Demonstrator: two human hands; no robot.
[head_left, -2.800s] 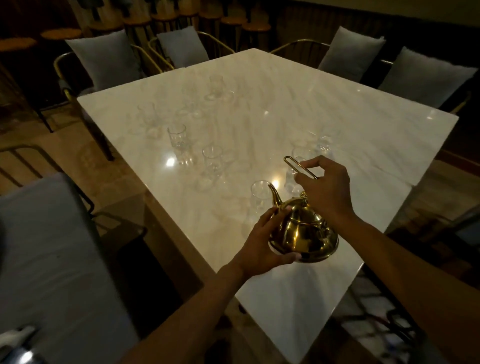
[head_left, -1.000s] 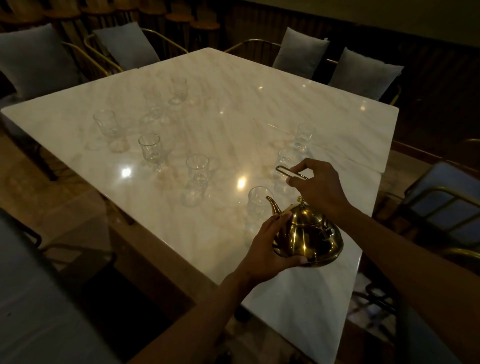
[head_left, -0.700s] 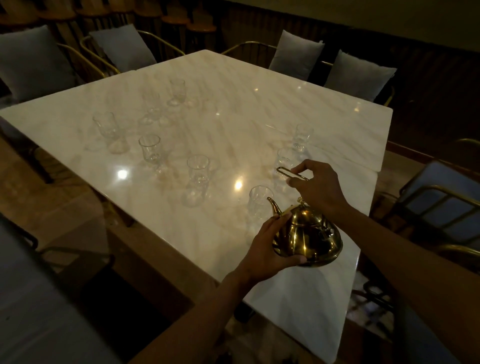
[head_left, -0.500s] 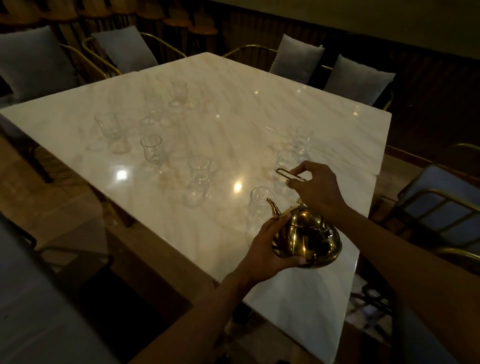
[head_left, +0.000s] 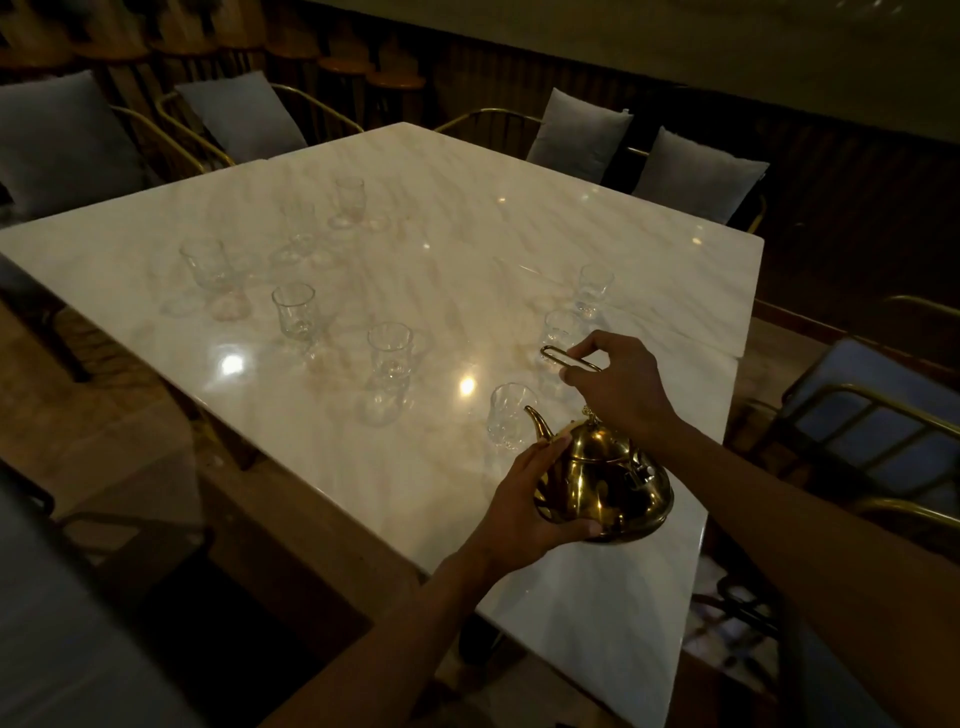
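1. Pouring job, and it looks like the very start. The brass teapot (head_left: 605, 480) is at the near right corner of the marble table (head_left: 467, 234), low over the top. I can't tell if its base touches the marble or hangs just above it.
2. The right hand (head_left: 621, 387) has its fingers curled round the wire handle (head_left: 558, 356), which is tipped forward over the pot.
3. The left hand (head_left: 519, 512) cups the pot's body on the spout side, with the fingers against the brass and the thumb tucked along the bottom edge. So both hands are full of teapot.
4. The spout (head_left: 537, 423) sits just beside the nearest glass (head_left: 506, 415), about level with its rim and aimed at it. No stream shows, and the pot looks close to upright.
5. Done so far, going by how things lie: the pot is picked up and lined up, and that's about it. The nearest glass looks clear and empty to me, though the light is dim, so don't hold me to it.
6. Left to do: tip it into that glass, then go round the other glasses. There's one at (head_left: 390, 353), one at (head_left: 294, 312), one at (head_left: 561, 330) and one at (head_left: 595, 283), plus a few more further back. All of them look empty too.
7. My guess is nearly the whole round is still ahead
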